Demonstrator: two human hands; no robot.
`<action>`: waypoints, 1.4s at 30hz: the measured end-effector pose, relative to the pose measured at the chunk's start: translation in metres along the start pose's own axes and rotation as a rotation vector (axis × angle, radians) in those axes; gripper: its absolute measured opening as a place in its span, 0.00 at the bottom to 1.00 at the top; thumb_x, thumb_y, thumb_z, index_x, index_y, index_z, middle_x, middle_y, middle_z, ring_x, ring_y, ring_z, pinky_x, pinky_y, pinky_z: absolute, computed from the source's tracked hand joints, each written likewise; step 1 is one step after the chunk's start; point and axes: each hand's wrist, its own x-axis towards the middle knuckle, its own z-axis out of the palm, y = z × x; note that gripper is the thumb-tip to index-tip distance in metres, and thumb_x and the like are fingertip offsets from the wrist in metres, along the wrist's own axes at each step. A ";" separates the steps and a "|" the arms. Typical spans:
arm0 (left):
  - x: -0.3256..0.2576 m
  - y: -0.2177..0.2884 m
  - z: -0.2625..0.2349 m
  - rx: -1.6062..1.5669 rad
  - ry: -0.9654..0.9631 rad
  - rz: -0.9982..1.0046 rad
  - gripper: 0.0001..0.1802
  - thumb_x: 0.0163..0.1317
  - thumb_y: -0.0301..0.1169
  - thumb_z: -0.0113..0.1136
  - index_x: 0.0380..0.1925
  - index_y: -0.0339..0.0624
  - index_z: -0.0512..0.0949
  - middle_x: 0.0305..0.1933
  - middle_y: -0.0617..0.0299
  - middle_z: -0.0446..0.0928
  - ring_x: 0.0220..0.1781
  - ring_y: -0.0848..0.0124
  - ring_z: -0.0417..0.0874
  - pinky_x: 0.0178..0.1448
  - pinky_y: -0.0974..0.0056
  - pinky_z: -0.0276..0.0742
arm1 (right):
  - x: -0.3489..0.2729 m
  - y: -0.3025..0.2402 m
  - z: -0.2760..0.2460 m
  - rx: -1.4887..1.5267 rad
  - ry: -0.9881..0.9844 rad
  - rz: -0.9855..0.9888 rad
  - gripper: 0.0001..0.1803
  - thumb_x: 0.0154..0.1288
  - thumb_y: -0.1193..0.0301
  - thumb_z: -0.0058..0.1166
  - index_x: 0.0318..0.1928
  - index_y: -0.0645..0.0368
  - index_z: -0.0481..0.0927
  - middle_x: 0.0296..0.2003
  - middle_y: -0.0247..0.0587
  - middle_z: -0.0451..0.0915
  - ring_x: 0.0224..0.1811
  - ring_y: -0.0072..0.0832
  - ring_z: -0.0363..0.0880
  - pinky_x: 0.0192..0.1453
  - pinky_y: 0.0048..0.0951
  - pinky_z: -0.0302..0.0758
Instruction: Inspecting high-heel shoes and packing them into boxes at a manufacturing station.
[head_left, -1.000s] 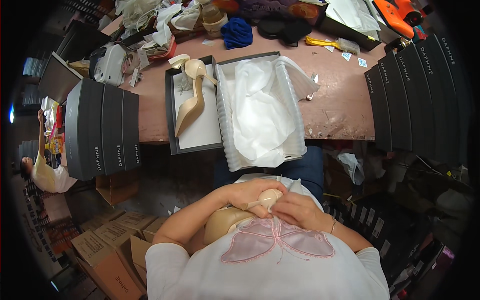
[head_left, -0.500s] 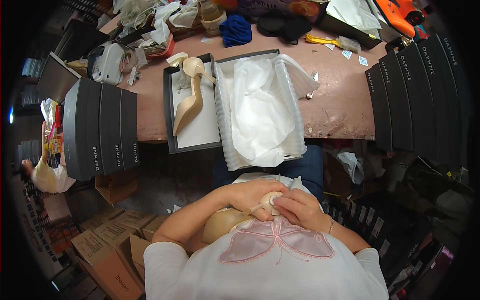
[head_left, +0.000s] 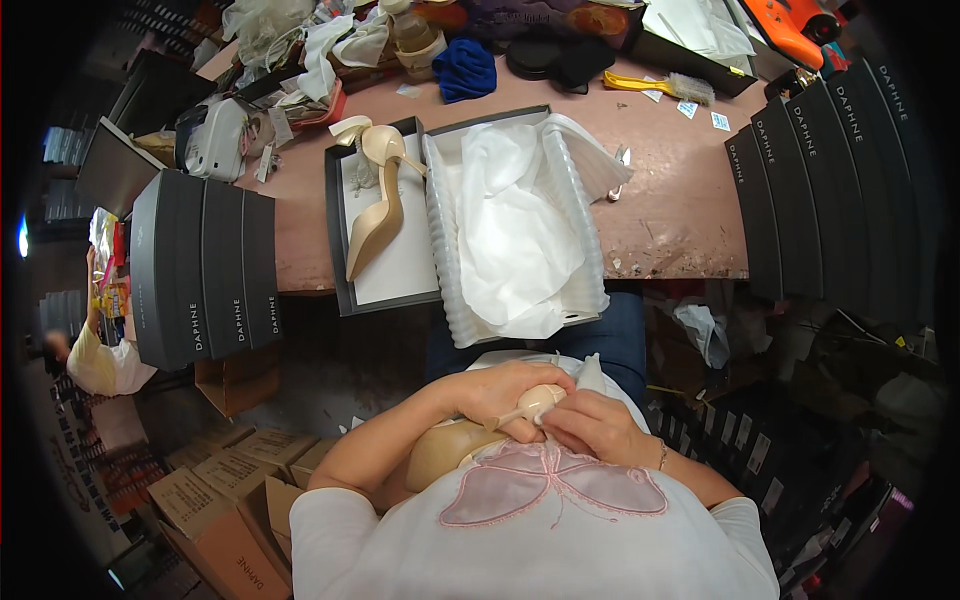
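**Held shoe (head_left: 542, 398) in both hands, on the wearer's side of the lined box (head_left: 450, 270)**

Hands: found together, close to the body. The left hand (head_left: 510, 392) is clamped round the held shoe, a glossy beige one, with its slim heel pointing left. The right hand (head_left: 600, 425) has its fingertips gathered at the back of the shoe. Whether they pinch a separate item cannot be told. The wearer's white top (head_left: 540, 540) carries a pink butterfly motif.

Landmark: the lined box holds loose white tissue (head_left: 520, 240) within clear ribbed padding. Its near end projects past the edge of the pinkish table (head_left: 670, 230).

Immediately left of the lined box: a shallow dark tray (head_left: 415, 285), white inside. In it lies a second shoe (head_left: 375, 235), also beige, toe towards the wearer.

Just right of the lined box: small metal snips (head_left: 620, 175).

Beyond the lined box: a crumpled blue cloth (head_left: 465, 70), black pads (head_left: 555, 62) and, to their right, a yellow-handled brush (head_left: 660, 88).

Well to the left of the lined box: a left stack (head_left: 210, 270) of dark boxes, with a co-worker (head_left: 115, 365) in the background past it. Well to the right: a right stack (head_left: 830, 200) of similar boxes.
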 end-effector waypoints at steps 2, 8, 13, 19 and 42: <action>0.001 0.000 0.001 0.028 -0.004 0.004 0.38 0.41 0.40 0.71 0.56 0.38 0.73 0.51 0.50 0.77 0.54 0.54 0.78 0.60 0.58 0.74 | 0.001 0.000 -0.001 -0.017 0.003 0.013 0.17 0.52 0.79 0.68 0.44 0.60 0.82 0.36 0.41 0.79 0.35 0.39 0.81 0.37 0.33 0.79; -0.002 0.008 -0.008 0.023 0.019 -0.018 0.38 0.41 0.40 0.73 0.56 0.41 0.74 0.54 0.50 0.76 0.57 0.54 0.78 0.63 0.57 0.72 | 0.000 0.001 -0.001 0.056 -0.079 -0.042 0.16 0.53 0.78 0.68 0.44 0.60 0.82 0.35 0.40 0.79 0.34 0.38 0.81 0.37 0.33 0.79; -0.014 0.027 -0.019 0.142 0.136 0.102 0.39 0.43 0.41 0.76 0.56 0.42 0.74 0.59 0.52 0.74 0.62 0.55 0.76 0.67 0.56 0.71 | 0.006 -0.003 -0.011 0.089 0.215 0.127 0.11 0.54 0.79 0.68 0.39 0.62 0.84 0.33 0.40 0.80 0.31 0.32 0.81 0.33 0.29 0.77; -0.026 0.042 -0.019 0.147 0.197 0.073 0.38 0.43 0.38 0.76 0.57 0.41 0.72 0.62 0.51 0.72 0.65 0.52 0.72 0.69 0.55 0.68 | 0.021 -0.009 -0.029 0.220 0.316 0.286 0.09 0.55 0.81 0.64 0.38 0.62 0.85 0.33 0.39 0.80 0.31 0.25 0.78 0.32 0.23 0.73; -0.015 0.025 0.004 0.183 0.236 0.047 0.27 0.40 0.31 0.72 0.42 0.38 0.74 0.45 0.52 0.75 0.52 0.50 0.74 0.58 0.54 0.71 | 0.036 -0.012 -0.010 0.183 -0.047 0.405 0.06 0.57 0.76 0.62 0.36 0.61 0.80 0.31 0.42 0.81 0.32 0.34 0.82 0.37 0.30 0.77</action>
